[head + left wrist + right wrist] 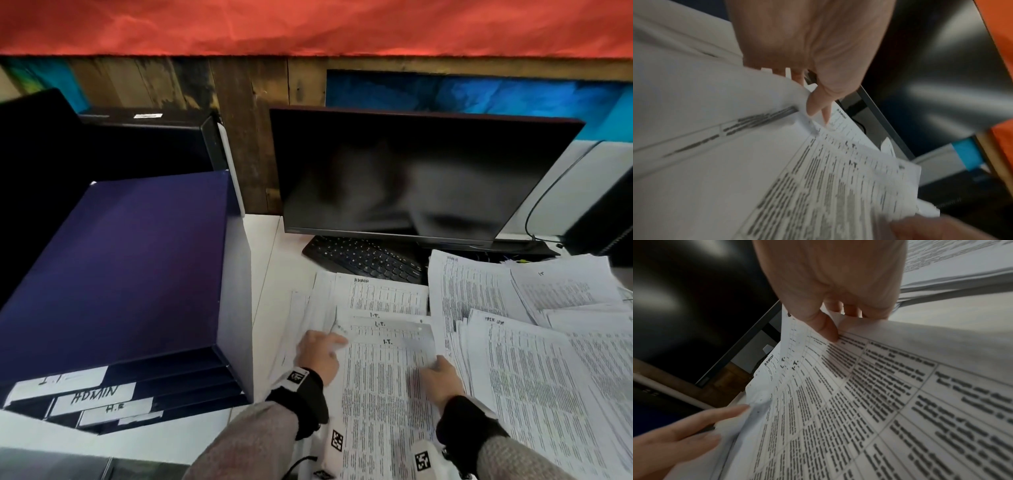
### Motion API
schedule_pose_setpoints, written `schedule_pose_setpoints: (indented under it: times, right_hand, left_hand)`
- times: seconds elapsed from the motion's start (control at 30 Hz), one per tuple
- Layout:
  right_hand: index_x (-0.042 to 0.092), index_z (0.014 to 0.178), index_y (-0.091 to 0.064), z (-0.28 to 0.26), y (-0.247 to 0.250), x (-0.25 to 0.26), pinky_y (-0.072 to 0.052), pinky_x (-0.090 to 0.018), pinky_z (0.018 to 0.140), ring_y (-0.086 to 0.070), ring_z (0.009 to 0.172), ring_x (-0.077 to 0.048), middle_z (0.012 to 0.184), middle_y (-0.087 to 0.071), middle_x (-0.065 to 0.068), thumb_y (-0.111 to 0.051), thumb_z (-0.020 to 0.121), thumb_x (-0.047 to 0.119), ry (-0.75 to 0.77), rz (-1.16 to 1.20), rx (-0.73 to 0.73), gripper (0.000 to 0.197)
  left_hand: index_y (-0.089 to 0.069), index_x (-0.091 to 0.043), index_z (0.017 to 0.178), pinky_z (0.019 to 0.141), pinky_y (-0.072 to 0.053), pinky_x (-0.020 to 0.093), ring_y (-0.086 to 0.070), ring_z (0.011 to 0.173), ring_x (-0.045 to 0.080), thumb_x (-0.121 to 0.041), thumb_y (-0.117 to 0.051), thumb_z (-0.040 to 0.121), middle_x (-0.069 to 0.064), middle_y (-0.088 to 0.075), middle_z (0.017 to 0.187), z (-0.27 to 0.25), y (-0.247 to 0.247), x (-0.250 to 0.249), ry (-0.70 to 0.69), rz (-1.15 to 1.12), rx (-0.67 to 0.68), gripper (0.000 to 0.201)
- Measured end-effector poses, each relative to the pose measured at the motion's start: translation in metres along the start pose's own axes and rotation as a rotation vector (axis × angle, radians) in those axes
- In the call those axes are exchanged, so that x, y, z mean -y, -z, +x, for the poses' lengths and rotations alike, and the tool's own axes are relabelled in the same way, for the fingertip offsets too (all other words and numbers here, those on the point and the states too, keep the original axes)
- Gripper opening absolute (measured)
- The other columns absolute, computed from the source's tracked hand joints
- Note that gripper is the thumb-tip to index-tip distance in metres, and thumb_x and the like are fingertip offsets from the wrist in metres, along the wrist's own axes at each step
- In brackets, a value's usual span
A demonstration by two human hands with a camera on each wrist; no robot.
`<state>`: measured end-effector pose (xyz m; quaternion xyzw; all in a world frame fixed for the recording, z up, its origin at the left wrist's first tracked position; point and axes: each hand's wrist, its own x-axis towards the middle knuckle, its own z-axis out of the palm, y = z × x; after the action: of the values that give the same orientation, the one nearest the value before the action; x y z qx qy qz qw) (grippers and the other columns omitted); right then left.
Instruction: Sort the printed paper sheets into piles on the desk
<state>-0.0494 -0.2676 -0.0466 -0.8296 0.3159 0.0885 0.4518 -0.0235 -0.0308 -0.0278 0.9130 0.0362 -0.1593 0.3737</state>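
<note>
Printed table sheets headed "I.T." lie fanned in front of me on the white desk, over a sheet headed "ADMIN". My left hand pinches the upper left corner of the I.T. sheets, thumb and finger meeting at the paper's edge. My right hand grips their right edge, with the thumb on top of the sheet and the fingers curled beneath. In the right wrist view the left hand shows at the lower left. A wide loose pile of printed sheets spreads to the right.
A dark blue sorter with slots labelled I.T., ADMIN and H.R stands at the left. A black monitor and keyboard sit behind the papers. A cable runs down at the back right.
</note>
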Motion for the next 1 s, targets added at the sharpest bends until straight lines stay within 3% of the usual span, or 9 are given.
schedule_pose_setpoints:
  times: [0.1, 0.17, 0.23, 0.57, 0.63, 0.73, 0.83, 0.93, 1.0]
  right_hand:
    - [0.004, 0.084, -0.053, 0.002, 0.001, -0.002, -0.052, -0.048, 0.08, -0.062, 0.085, -0.037, 0.084, -0.064, -0.016, -0.051, 0.083, 0.005, -0.011, 0.048, 0.008, 0.003]
    - [0.006, 0.082, -0.053, 0.0, 0.002, -0.002, -0.053, -0.048, 0.081, -0.061, 0.083, -0.035, 0.083, -0.063, -0.015, -0.05, 0.082, 0.005, -0.022, 0.069, 0.016, 0.003]
    - [0.007, 0.077, -0.048, -0.003, 0.003, -0.002, -0.05, -0.044, 0.078, -0.058, 0.079, -0.032, 0.077, -0.06, -0.012, -0.049, 0.083, 0.004, -0.026, 0.086, 0.017, 0.007]
    - [0.012, 0.086, -0.057, -0.009, 0.002, 0.0, -0.052, -0.044, 0.085, -0.062, 0.087, -0.031, 0.089, -0.067, -0.013, -0.054, 0.085, 0.007, -0.017, 0.15, 0.091, 0.006]
    - [0.011, 0.087, -0.059, -0.008, 0.001, 0.0, -0.053, -0.048, 0.086, -0.063, 0.087, -0.033, 0.089, -0.068, -0.013, -0.054, 0.083, 0.006, -0.021, 0.166, 0.092, 0.008]
    - [0.012, 0.087, -0.061, -0.007, 0.001, -0.002, -0.052, -0.051, 0.086, -0.063, 0.088, -0.034, 0.088, -0.069, -0.011, -0.053, 0.08, 0.005, -0.049, 0.192, 0.079, 0.013]
    - [0.011, 0.089, -0.063, -0.002, 0.003, -0.006, -0.051, -0.053, 0.088, -0.064, 0.09, -0.036, 0.088, -0.07, -0.012, -0.054, 0.079, 0.003, -0.087, 0.256, 0.058, 0.016]
    - [0.005, 0.094, -0.064, 0.0, 0.005, -0.006, -0.051, -0.054, 0.088, -0.063, 0.092, -0.039, 0.09, -0.069, -0.017, -0.054, 0.081, 0.0, -0.112, 0.309, 0.046, 0.016]
    - [0.005, 0.091, -0.063, -0.001, 0.004, -0.005, -0.052, -0.053, 0.086, -0.063, 0.089, -0.038, 0.089, -0.068, -0.018, -0.054, 0.082, 0.0, -0.108, 0.304, 0.049, 0.014]
  left_hand:
    - [-0.042, -0.033, 0.136, 0.112, -0.029, 0.039, -0.031, 0.132, 0.022, -0.011, -0.045, 0.094, 0.0, -0.031, 0.143, 0.0, -0.008, 0.0, 0.024, 0.11, -0.043, 0.047]
    - [-0.031, -0.019, 0.141, 0.111, -0.03, 0.041, -0.031, 0.133, 0.026, -0.023, -0.05, 0.094, 0.007, -0.032, 0.144, 0.003, -0.003, 0.002, 0.215, 0.103, -0.112, 0.051]
    - [-0.032, -0.015, 0.14, 0.107, -0.034, 0.043, -0.035, 0.13, 0.03, -0.032, -0.05, 0.093, 0.011, -0.034, 0.14, 0.007, 0.004, 0.004, 0.356, 0.075, -0.1, 0.053]
    - [-0.049, -0.018, 0.127, 0.104, -0.036, 0.041, -0.039, 0.125, 0.032, -0.035, -0.05, 0.081, 0.013, -0.038, 0.135, 0.008, 0.007, -0.01, 0.489, 0.066, 0.069, 0.049]
    - [-0.051, -0.014, 0.123, 0.1, -0.043, 0.038, -0.048, 0.118, 0.03, -0.026, -0.054, 0.081, 0.011, -0.049, 0.13, 0.009, 0.006, -0.012, 0.416, -0.041, 0.063, 0.043]
    - [-0.05, -0.02, 0.125, 0.094, -0.049, 0.034, -0.06, 0.106, 0.025, -0.01, -0.049, 0.087, 0.004, -0.062, 0.121, 0.003, 0.003, -0.018, 0.163, -0.127, 0.05, 0.04]
    - [-0.048, -0.027, 0.13, 0.085, -0.052, 0.03, -0.063, 0.096, 0.021, -0.004, -0.046, 0.091, -0.002, -0.065, 0.115, -0.008, 0.003, -0.028, -0.104, 0.045, -0.041, 0.044]
    - [-0.048, -0.027, 0.136, 0.083, -0.055, 0.032, -0.065, 0.097, 0.023, 0.013, -0.043, 0.083, 0.001, -0.059, 0.129, -0.017, -0.001, -0.028, -0.374, 0.216, -0.103, 0.067]
    - [-0.048, -0.028, 0.138, 0.088, -0.054, 0.037, -0.064, 0.103, 0.028, 0.017, -0.042, 0.077, 0.003, -0.05, 0.141, -0.016, -0.005, -0.021, -0.422, 0.254, -0.108, 0.075]
